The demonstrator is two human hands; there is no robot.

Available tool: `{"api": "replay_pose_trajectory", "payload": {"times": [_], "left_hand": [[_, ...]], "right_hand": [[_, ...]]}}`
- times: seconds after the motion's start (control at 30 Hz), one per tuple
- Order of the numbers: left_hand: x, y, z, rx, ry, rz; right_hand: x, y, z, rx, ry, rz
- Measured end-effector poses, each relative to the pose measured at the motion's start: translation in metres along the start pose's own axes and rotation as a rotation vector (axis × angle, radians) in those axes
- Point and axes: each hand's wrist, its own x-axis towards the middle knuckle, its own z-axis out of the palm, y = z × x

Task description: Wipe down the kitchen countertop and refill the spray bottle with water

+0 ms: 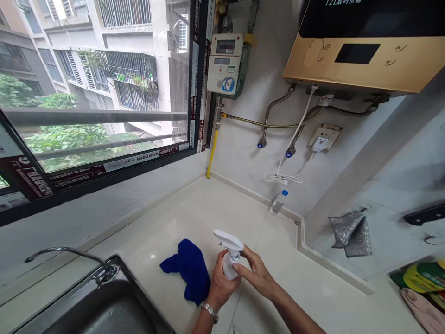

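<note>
A white spray bottle (230, 252) is held upright over the pale countertop (194, 213) at the lower middle. My left hand (218, 283), with a metal watch on its wrist, is wrapped round the bottle's body from below. My right hand (256, 272) comes in from the right and its fingers pinch the neck just under the white trigger head. A crumpled dark blue cloth (188, 269) lies flat on the counter just left of my left hand.
A steel sink (86, 311) with a curved tap (69, 254) sits at the lower left. A small clear bottle with a blue cap (278, 202) stands against the back wall. A grey cloth (351, 231) lies on the right ledge. Gas meter, hoses and water heater hang above.
</note>
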Motion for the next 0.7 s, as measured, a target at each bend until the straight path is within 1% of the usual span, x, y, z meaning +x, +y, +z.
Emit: {"api": "replay_pose_trajectory", "payload": {"times": [0.1,0.2,0.3,0.37,0.43,0.5,0.6,0.7], "left_hand": [[0.000,-0.004,0.001,0.024,0.016,0.023],[0.001,-0.006,0.003,0.029,0.030,0.036],[0.002,-0.006,0.004,0.029,0.038,0.031],[0.002,-0.006,0.004,0.027,0.046,0.012],[0.001,-0.006,0.004,0.019,0.045,0.003],[0.001,-0.006,0.003,0.018,0.039,0.018],[0.001,-0.008,0.003,0.040,0.045,0.054],[0.002,-0.013,0.005,0.056,0.052,0.063]], "right_hand": [[0.000,-0.005,-0.009,-0.017,-0.033,-0.002],[0.007,-0.008,-0.015,0.006,-0.014,0.043],[0.023,-0.017,-0.013,-0.012,0.051,0.082],[0.035,-0.026,-0.009,-0.101,0.055,0.101],[0.043,-0.036,-0.008,-0.227,-0.001,0.105],[0.047,-0.044,-0.011,-0.298,-0.093,0.100],[0.044,-0.048,-0.023,-0.233,-0.205,0.111],[0.041,-0.044,-0.033,-0.126,-0.265,0.171]]}}
